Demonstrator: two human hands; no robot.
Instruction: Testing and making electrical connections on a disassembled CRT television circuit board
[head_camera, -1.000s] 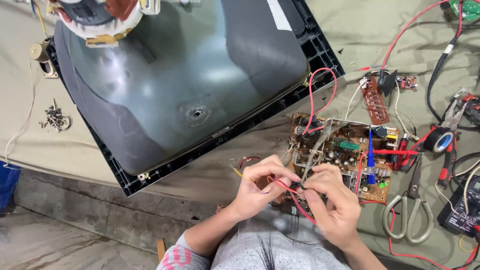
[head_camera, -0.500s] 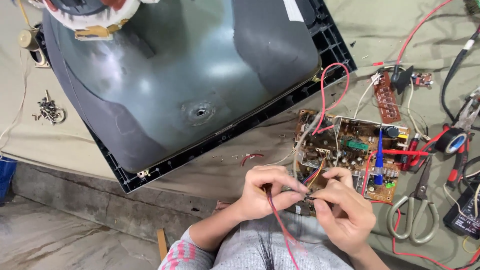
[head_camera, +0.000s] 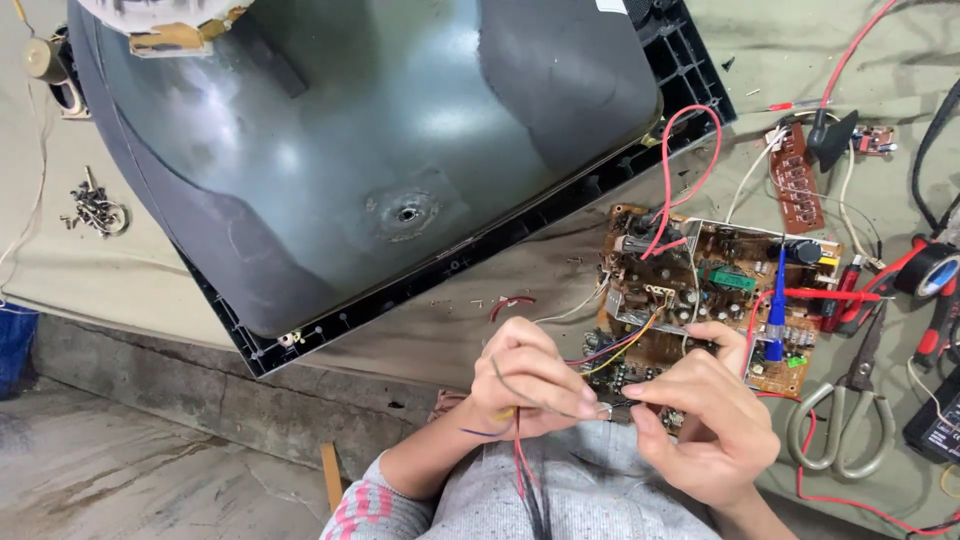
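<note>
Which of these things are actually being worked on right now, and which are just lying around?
In use:
left hand
right hand
thin wires pinched between them
circuit board

Lying about:
scissors
tape roll
screw pile
picture tube

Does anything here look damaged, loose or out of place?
Yes. The picture tube lies bare, face down in its black frame, and loose screws lie scattered on the cloth beside it.
</note>
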